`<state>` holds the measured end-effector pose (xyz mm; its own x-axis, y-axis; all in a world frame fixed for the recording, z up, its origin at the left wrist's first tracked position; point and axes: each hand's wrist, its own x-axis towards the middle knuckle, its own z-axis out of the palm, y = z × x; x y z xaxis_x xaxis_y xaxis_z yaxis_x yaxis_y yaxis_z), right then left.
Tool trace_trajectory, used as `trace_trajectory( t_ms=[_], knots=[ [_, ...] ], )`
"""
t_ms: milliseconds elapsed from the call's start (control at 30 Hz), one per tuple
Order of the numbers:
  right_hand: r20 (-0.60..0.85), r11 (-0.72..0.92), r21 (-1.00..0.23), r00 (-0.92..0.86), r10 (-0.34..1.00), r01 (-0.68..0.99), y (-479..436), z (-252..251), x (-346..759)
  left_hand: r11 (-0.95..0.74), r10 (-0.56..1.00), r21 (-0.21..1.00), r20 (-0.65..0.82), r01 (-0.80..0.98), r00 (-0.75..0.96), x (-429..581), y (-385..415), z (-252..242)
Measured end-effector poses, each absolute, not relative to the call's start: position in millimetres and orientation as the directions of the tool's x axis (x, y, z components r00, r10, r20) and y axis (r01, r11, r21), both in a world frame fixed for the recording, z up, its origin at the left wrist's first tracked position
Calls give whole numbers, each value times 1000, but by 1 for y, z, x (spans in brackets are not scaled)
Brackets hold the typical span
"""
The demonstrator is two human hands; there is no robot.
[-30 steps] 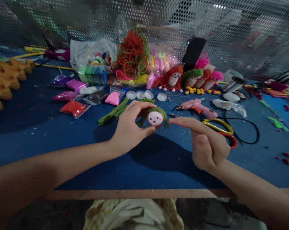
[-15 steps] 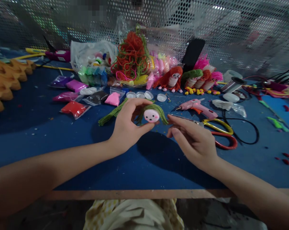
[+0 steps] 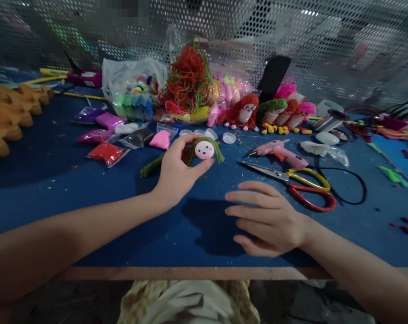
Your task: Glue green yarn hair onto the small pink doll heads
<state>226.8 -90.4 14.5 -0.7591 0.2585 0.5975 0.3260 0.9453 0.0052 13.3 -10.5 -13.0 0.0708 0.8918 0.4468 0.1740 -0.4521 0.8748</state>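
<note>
Your left grip [image 3: 177, 170] is pinching the doll head [image 3: 204, 150], likely light, best held by its edge, your right grip [image 3: 268, 217] hovering spread, empty.

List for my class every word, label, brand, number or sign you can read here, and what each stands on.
None can be read.
White label on the purple plastic object at the back left: too small and blurred.
Pink plastic glue gun: no lettering can be made out.

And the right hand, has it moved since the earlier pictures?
Yes. Against the scissors, the right hand has come nearer the table's front edge, leaving their blades uncovered.
</note>
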Motion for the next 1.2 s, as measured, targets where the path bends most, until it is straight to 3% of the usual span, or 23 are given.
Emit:
trace_trajectory(
  t_ms=[67,133,233,333,433,767,900,1067,1200],
  knots=[
    [671,913,-100,-650,356,396,-93,17,228,-477,878,866,463,149,122,14,-13,-13],
    [720,823,-305,-449,529,479,-96,16,228,-506,857,853,481,129,183,14,-16,-12],
    [611,629,-644,-202,766,436,-97,10,226,-565,813,814,521,133,260,14,-22,-10],
    [474,517,-760,-208,856,395,-97,3,224,-617,775,772,561,154,291,13,-27,-8],
    [473,539,-710,-261,842,452,-97,1,223,-622,774,764,568,172,279,13,-29,-5],
    [520,694,-345,-487,702,632,-100,3,220,-610,788,773,569,176,236,14,-29,-5],
    [542,704,-321,-487,685,633,-100,5,221,-586,805,794,548,162,230,14,-27,-7],
    [620,667,-403,-349,703,627,-102,9,220,-587,803,795,547,154,238,15,-27,-7],
    [600,675,-351,-398,694,648,-100,7,220,-598,795,782,550,175,256,15,-28,-4]
  ],
)
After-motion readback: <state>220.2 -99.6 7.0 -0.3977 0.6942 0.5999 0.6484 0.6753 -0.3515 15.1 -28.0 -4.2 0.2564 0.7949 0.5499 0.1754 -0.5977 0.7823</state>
